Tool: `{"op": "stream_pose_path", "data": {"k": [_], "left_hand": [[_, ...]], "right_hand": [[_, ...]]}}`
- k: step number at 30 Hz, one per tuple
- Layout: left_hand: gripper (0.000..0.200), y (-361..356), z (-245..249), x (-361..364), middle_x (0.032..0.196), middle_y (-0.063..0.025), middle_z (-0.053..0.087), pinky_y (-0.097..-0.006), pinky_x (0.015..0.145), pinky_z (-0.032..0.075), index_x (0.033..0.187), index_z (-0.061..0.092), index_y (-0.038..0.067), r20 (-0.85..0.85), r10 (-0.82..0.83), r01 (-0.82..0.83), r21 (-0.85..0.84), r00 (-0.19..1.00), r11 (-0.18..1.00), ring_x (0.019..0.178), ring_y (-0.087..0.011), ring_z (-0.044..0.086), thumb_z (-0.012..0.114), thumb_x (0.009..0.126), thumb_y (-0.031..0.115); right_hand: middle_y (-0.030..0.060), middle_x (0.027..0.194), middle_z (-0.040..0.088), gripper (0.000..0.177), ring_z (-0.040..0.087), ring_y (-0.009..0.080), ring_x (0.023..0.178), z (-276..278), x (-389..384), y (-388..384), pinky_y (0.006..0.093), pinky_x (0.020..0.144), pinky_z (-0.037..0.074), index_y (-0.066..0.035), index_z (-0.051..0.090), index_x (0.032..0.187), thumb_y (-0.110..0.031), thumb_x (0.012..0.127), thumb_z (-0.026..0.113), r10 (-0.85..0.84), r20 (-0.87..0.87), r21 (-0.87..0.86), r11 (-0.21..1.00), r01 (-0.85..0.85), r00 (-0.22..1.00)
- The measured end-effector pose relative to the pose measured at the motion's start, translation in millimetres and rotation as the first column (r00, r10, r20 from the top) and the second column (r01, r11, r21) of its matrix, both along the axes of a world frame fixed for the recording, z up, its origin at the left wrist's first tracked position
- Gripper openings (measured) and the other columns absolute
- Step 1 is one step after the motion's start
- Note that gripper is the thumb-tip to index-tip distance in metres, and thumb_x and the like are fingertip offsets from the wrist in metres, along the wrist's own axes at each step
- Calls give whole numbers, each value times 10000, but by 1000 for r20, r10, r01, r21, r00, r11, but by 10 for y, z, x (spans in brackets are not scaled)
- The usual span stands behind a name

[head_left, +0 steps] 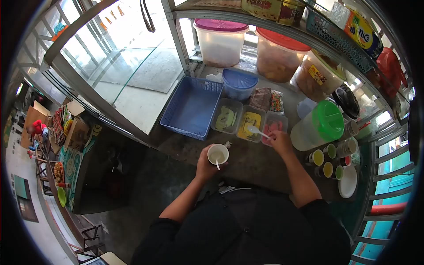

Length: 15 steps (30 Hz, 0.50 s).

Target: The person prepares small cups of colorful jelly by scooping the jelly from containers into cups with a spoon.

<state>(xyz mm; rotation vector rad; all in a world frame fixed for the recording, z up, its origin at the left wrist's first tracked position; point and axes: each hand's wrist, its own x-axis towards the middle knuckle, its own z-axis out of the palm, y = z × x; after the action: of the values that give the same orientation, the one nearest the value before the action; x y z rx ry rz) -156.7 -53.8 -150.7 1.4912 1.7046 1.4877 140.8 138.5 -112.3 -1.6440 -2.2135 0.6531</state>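
My left hand (pixel 203 165) is wrapped round a small white cup (pixel 218 153) with pale contents. A thin white handle (pixel 217 164) sticks up at the cup's near side. My right hand (pixel 280 142) pinches the handle end of a white plastic spoon (pixel 254 129). The spoon's bowl is over a clear tub of yellow stuff (pixel 251 120). Left of that tub is one with pale green contents (pixel 226 117), and on its right one with pink contents (pixel 274 126), partly behind my right hand.
A blue plastic basket (pixel 187 106) stands left of the tubs, a blue-lidded container (pixel 240 84) behind them. To the right are a green-lidded pitcher (pixel 319 125), several small cups with coloured contents (pixel 327 169) and a white plate (pixel 348 181). Large lidded buckets (pixel 221 43) line the back beneath a shelf.
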Motion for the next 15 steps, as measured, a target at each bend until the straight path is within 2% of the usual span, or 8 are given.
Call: {"op": "stream_pose_path", "data": {"k": [2, 3, 5, 8, 10, 14, 15], "left_hand": [[890, -14, 24, -48, 1307, -139, 598, -397, 1021, 495, 1361, 494, 36, 27, 5, -5, 4, 1000, 1000, 1221, -290, 601, 975, 634, 217], [906, -27, 36, -64, 1307, -141, 596, -384, 1022, 496, 1376, 479, 28, 39, 10, -11, 8, 999, 1000, 1225, -268, 603, 978, 640, 198], [875, -79, 137, -54, 1312, -144, 598, -413, 1027, 489, 1364, 495, 48, -18, 36, -36, 21, 999, 999, 1231, -308, 595, 963, 638, 187], [828, -192, 388, -21, 1326, -144, 597, -437, 1040, 477, 1340, 513, 69, -67, 48, -46, 29, 997, 999, 1238, -357, 578, 933, 632, 155], [834, -246, 432, -12, 1332, -143, 596, -434, 1041, 477, 1343, 500, 71, -89, 32, -28, 48, 996, 998, 1235, -360, 581, 924, 626, 122], [852, -322, 369, 14, 1300, -144, 614, -421, 994, 504, 1333, 474, 78, 21, 53, -53, 35, 998, 998, 1186, -340, 621, 948, 627, 135], [863, -343, 337, 27, 1286, -144, 622, -417, 977, 513, 1333, 466, 79, 56, 67, -68, 19, 996, 997, 1168, -333, 634, 957, 626, 149]], "right_hand": [[112, 878, 739, 180, 719, 323, 840, 24, 86, 26, 427, 729, 558, -104, 762, 964, -175, 799, 775, -8, -44, 97, 995, 12, 999], [115, 876, 738, 159, 717, 329, 837, 27, 95, 41, 429, 733, 558, -100, 760, 948, -167, 805, 766, -7, -6, 140, 990, 8, 1000], [122, 872, 735, 118, 713, 342, 831, 42, 59, 98, 432, 741, 558, -91, 756, 917, -152, 816, 747, -2, 60, 229, 973, -12, 998], [143, 859, 723, 101, 698, 359, 822, 99, -79, 154, 443, 748, 556, -78, 745, 901, -138, 820, 731, 63, 98, 264, 961, -87, 993], [146, 851, 717, 117, 693, 359, 818, -10, -105, 272, 457, 747, 555, -74, 743, 914, -145, 821, 729, 107, 39, 233, 966, -113, 993], [146, 837, 705, 115, 684, 358, 816, 41, -174, 256, 467, 744, 555, -75, 737, 919, -153, 838, 714, 132, -18, 269, 955, -122, 991], [142, 840, 704, 110, 683, 357, 811, 49, -160, 220, 462, 740, 554, -74, 734, 917, -153, 844, 708, 163, 10, 322, 933, -157, 987]]}}
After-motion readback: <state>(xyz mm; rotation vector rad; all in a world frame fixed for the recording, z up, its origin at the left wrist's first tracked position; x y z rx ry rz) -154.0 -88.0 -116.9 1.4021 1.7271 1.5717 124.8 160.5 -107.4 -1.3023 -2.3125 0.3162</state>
